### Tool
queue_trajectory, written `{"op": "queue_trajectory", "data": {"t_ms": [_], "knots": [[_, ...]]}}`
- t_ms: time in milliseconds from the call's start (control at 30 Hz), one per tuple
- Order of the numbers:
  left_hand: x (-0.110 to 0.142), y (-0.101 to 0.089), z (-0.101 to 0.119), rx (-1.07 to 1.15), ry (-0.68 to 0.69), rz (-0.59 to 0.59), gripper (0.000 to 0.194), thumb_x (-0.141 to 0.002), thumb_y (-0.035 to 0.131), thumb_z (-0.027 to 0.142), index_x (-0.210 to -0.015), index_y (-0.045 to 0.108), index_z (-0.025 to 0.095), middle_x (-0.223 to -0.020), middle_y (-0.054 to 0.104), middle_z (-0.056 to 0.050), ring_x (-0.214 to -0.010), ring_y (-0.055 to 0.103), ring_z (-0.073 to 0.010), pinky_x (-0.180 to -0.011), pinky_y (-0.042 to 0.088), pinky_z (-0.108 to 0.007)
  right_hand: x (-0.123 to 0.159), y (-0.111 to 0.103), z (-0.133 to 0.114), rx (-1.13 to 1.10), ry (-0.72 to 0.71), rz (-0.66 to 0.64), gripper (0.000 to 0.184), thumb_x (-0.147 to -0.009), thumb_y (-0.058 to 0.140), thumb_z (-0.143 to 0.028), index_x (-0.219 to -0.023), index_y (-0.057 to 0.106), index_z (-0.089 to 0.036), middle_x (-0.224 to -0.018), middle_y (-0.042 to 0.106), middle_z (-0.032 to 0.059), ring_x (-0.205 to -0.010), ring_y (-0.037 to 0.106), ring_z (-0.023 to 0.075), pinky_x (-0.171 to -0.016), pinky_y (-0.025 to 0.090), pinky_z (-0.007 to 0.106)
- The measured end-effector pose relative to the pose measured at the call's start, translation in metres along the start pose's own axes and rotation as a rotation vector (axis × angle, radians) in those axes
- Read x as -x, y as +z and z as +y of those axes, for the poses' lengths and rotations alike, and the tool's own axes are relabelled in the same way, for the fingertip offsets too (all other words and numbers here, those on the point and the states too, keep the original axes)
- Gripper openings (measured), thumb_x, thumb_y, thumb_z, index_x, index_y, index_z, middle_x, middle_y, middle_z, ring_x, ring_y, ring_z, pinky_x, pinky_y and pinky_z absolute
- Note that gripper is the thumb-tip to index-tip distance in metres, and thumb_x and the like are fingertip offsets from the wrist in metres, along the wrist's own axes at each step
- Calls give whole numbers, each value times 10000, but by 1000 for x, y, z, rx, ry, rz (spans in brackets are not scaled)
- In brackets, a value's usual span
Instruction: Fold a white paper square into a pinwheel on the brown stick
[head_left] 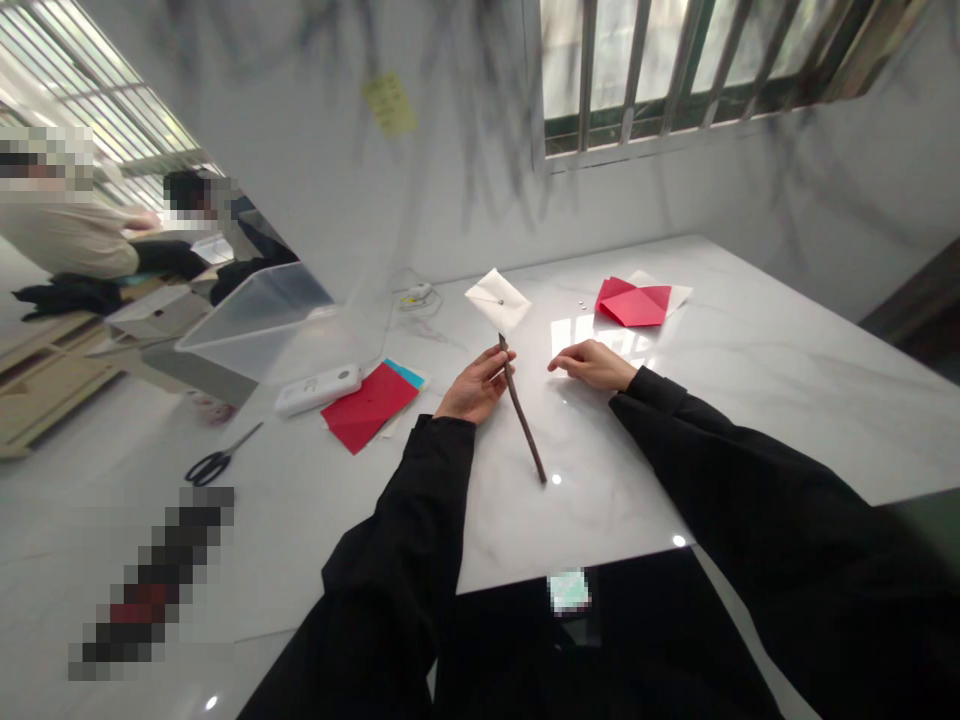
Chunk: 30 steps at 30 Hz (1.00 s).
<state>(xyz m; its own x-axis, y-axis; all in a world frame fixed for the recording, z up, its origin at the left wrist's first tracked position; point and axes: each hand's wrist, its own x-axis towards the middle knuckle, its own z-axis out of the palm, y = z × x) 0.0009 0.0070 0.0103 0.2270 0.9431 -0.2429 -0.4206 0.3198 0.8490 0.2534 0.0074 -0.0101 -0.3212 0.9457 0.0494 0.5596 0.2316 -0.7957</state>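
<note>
My left hand [475,388] is closed around a thin brown wooden stick [523,418], near its upper end. A folded white paper [489,305] with a small dark dot at its middle sits at the top of the stick, like a pinwheel head. The stick slants down toward me over the table. To the right of the stick, my right hand [592,364] has its fingers curled together, apart from the stick, and nothing shows in them. Beyond it lie folded red paper pieces [636,303] with white paper under them.
Red paper sheets [371,405], a white device [319,390] and black-handled scissors [217,460] lie on the marble-patterned table [787,380] to the left. A clear plastic bin [255,325] stands behind them. A small cabled device [416,296] is near the wall. Two people sit farther left.
</note>
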Motion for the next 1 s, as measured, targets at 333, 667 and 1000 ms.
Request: {"op": "queue_trajectory", "data": {"t_ms": [333, 667, 1000], "knots": [[0, 3, -9, -70, 47, -156, 167, -746, 823, 113, -867, 710, 136, -886, 724, -24, -804, 667, -91, -798, 512, -193, 7, 39, -27, -534, -23, -310, 536, -875, 665, -601, -1058, 751, -105, -594, 512, -54, -470, 355, 56, -457, 231, 217], [-3, -2, -2, 165, 50, -76, 400, -799, 752, 128, -1175, 693, 252, -1135, 722, -55, -1020, 705, -171, -973, 551, -313, 8, 33, -23, -645, 20, -440, 429, -829, 740, -523, -958, 762, -114, -568, 572, -35, -456, 393, 51, -434, 232, 203], [-5, -3, -5, 129, 129, -63, 329, -773, 855, 261, -1073, 722, 238, -1123, 741, -42, -1007, 699, -167, -882, 546, -263, 10, 27, -28, -499, -38, -637, 458, -832, 755, -532, -1001, 789, -107, -653, 683, 10, -485, 432, 54, -459, 300, 194]]}}
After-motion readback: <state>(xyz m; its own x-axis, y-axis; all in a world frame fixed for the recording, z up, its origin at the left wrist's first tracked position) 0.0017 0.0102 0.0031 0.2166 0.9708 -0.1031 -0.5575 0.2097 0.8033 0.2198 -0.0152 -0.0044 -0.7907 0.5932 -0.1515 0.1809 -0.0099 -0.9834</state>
